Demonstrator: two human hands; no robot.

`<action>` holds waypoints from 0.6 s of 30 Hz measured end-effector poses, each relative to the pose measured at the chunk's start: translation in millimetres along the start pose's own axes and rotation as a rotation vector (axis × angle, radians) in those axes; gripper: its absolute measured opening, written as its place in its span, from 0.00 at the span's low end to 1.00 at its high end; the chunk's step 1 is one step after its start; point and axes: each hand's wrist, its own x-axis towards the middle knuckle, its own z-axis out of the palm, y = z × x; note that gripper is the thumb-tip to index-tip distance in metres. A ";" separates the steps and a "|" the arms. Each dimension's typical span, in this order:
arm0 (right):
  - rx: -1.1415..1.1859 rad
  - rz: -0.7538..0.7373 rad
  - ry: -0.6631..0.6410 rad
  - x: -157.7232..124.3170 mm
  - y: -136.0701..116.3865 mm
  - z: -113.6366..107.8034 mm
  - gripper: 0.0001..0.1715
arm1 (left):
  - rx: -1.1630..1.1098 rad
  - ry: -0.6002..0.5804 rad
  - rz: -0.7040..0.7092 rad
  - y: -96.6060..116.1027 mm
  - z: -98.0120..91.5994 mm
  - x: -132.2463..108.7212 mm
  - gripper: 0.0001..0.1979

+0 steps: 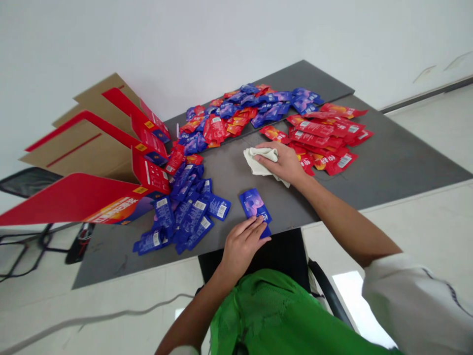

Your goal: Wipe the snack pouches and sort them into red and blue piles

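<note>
Blue foil sachet [254, 204] lies on the grey table [388, 148] directly under our left hand [242, 246], near the table's near edge. Fingers cover its near end; we cannot tell whether the hidden thumb pinches it. Our right hand [283, 162] rests palm-down, unclenched, on a crumpled cream cloth [260, 162]. We note a blue sachet pile [183, 214] to the left, red sachets [320, 135] far right and a mixed heap [225, 116] farther away. Their print is too small to read. Red cardboard displays [88, 195] overhang the left edge.
</note>
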 end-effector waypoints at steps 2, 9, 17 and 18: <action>0.007 0.005 -0.008 -0.2 1.2 0.1 0.28 | -0.001 0.015 -0.010 3.2 0.0 -3.3 0.17; 0.043 0.000 -0.005 -1.2 1.1 0.3 0.29 | -0.127 0.143 -0.020 4.4 -3.0 -5.2 0.11; 0.050 0.021 0.039 1.0 3.6 -1.9 0.28 | -0.322 0.418 -0.484 5.5 -46.1 35.5 0.09; 0.051 0.030 0.044 1.2 4.0 -2.5 0.28 | -0.357 0.398 -0.548 3.3 -51.6 44.3 0.10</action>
